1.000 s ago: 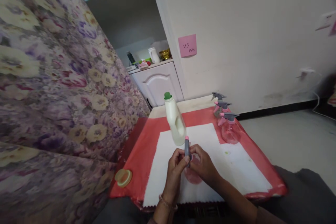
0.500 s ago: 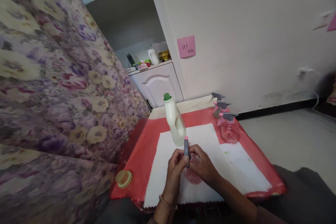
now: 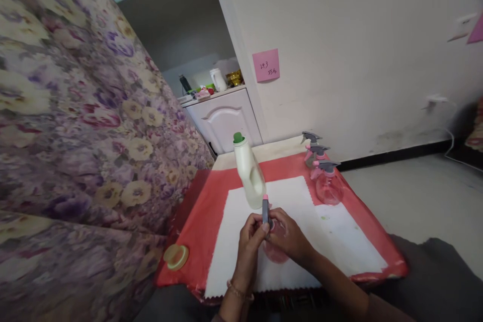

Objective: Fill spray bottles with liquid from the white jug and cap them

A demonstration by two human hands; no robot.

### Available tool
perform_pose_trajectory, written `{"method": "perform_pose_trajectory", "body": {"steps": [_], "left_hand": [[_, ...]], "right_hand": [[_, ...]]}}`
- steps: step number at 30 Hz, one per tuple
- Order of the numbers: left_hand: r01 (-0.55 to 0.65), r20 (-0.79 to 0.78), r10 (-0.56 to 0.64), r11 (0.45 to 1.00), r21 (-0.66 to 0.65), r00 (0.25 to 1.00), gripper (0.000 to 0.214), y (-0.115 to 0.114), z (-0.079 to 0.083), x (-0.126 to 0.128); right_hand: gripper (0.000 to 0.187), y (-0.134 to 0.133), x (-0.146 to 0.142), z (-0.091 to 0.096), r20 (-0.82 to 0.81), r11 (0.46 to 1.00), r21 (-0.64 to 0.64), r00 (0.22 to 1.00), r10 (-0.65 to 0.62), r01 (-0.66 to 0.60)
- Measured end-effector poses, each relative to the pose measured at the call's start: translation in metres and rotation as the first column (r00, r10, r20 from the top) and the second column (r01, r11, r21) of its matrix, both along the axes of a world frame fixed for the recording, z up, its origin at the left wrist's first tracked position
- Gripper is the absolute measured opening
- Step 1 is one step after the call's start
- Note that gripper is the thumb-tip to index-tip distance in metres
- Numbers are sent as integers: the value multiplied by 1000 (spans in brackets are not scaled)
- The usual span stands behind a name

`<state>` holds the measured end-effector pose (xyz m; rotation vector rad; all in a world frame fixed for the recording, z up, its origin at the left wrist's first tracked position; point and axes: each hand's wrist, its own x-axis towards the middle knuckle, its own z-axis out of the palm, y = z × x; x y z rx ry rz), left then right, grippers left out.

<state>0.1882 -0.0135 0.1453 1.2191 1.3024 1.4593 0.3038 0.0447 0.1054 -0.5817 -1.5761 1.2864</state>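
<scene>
A clear pinkish spray bottle (image 3: 276,253) stands on the white cloth (image 3: 226,266), with a grey trigger head that has a pink nozzle tip. Around that head my left hand (image 3: 252,235) is closed, thumb against its back. My right hand (image 3: 289,236) grips the neck and collar area from the other side, hiding part of the bottle. Just behind the hands is a tall pale-green detergent jug (image 3: 247,171) with a green spout insert and no outer cap. A yellowish-green cap (image 3: 176,256) lies at the table's left front.
Several more spray bottles (image 3: 329,188) with grey and pink heads line the right back edge. Beneath the cloth is a red table covering (image 3: 199,216). A floral curtain (image 3: 83,136) hangs close on the left; the wall with a pink note (image 3: 266,66) rises behind.
The whole view has shifted slightly, moving everything a little to the left. Both hands keep the same hold on the spray bottle.
</scene>
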Motion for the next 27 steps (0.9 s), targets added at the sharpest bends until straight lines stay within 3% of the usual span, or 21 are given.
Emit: {"method": "perform_pose_trajectory", "body": {"steps": [4,13,20,27], "left_hand": [[12,5,-12,1000,-8,1000,17,0,1,0],[-16,-29,15,1000,-14,999,22,2,2,-1],[21,-12,-21,1000,8,1000,19,2,1,-1],[5,-31,-5,1000,-2,1000,18,2,0,0]], "right_hand": [[11,1,1,0,-30,1000,-20,999,-15,15],[31,2,4,-1,27,1000,-22,1000,-16,17],[14,2,5,1,-37,1000,17,999,-9,10],[14,-1,1,-2,-8,994,-40,995,-97,97]]}}
